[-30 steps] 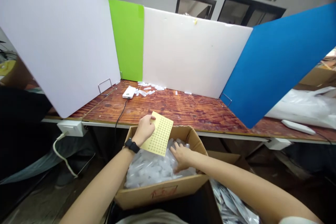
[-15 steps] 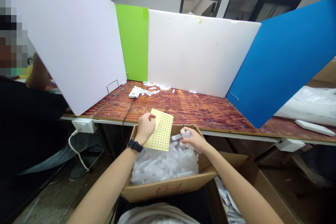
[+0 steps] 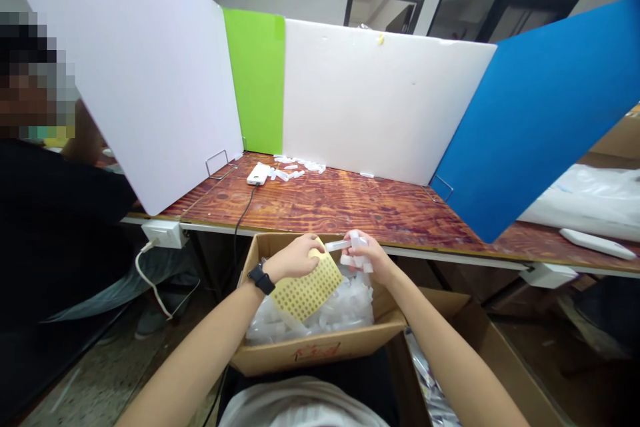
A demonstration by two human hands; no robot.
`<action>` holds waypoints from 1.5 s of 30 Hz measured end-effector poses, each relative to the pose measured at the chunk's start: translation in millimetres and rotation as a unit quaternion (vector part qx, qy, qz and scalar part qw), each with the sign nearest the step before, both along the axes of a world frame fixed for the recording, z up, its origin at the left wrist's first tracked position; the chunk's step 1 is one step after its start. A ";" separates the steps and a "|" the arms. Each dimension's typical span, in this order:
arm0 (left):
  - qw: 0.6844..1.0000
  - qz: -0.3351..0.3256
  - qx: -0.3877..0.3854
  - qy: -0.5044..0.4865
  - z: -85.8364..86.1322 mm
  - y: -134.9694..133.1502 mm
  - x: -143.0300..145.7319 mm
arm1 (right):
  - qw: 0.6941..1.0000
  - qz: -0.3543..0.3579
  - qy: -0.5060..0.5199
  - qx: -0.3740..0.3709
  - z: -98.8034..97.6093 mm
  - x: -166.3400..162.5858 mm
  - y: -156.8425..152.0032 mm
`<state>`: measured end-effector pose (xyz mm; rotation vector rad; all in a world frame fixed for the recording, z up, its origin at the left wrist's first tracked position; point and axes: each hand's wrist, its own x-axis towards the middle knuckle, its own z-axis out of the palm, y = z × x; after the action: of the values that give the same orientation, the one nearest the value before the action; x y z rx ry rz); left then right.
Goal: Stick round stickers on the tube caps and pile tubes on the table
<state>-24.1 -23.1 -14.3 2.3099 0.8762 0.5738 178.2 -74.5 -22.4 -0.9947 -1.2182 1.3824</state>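
Observation:
My left hand (image 3: 299, 256), with a dark watch on its wrist, is closed on a yellow sheet of small round stickers (image 3: 307, 290). The sheet slants over an open cardboard box (image 3: 320, 349) on my lap. Inside the box lies a heap of translucent white plastic tubes (image 3: 345, 303). Over the box's right side, my right hand (image 3: 370, 259) is closed around several of these small tubes (image 3: 356, 250). One tube points left from its fingers, close to my left fingertips. Whether the left fingers touch it, I cannot tell.
On the wooden table (image 3: 340, 203) lie several loose tubes (image 3: 295, 167) and a white device (image 3: 258, 174) with a black cable. White, green and blue panels (image 3: 390, 100) stand around it. A person (image 3: 55, 213) sits at the left. Another cardboard box (image 3: 500, 353) is at lower right.
My left hand has moved right, toward my right hand, and the sticker sheet has tilted and turned. My right hand has risen slightly with the tubes, out of the heap.

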 end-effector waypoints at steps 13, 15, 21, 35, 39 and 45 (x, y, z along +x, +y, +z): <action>0.916 -0.032 -0.129 -0.378 16.0 -13.4 32.0 | 0.968 -0.051 0.245 0.015 33.4 -66.5 16.3; 0.880 0.040 -0.133 -0.453 20.4 -14.4 37.3 | 0.958 -0.061 0.281 -0.015 32.6 -79.6 20.7; 0.786 0.209 -0.248 -0.526 11.3 -7.5 52.0 | 0.956 -0.078 0.278 -0.057 16.8 -89.6 32.1; 0.682 0.226 -0.442 -0.537 22.9 22.7 19.7 | 0.962 -0.203 0.176 -0.047 12.1 -64.5 41.3; 0.763 0.218 -0.448 -0.412 18.7 13.7 25.8 | 0.968 -0.200 0.153 0.013 18.9 -59.8 36.7; 0.770 0.170 -0.485 -0.378 12.7 12.7 27.8 | 0.969 -0.132 -0.108 0.181 17.3 -68.1 19.5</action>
<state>3.7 -10.4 -1.6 0.8498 0.8638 0.8452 110.1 -55.0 -5.1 -1.0191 -1.3818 0.8242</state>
